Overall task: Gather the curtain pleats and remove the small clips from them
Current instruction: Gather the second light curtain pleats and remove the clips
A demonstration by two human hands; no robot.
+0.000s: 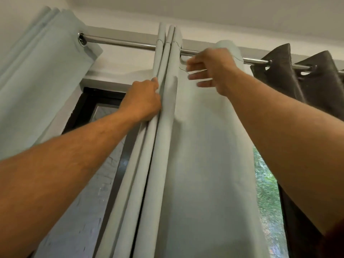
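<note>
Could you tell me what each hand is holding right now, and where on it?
The left hand grips the gathered pleats of the pale curtain, a little below the rod. The right hand holds nothing; its fingers are spread.

The right hand's fingers (197, 75) are smeared with blur. The left hand's fingertips (155, 81) vanish behind the gathered pleats (163, 75). Any clips are too small to make out.

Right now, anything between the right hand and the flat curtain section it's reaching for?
Nothing visible. The right hand hovers open in front of the flat curtain panel just below the rod, with no object between. The left hand grips the gathered pleats off to the side. No clips discernible.
</note>
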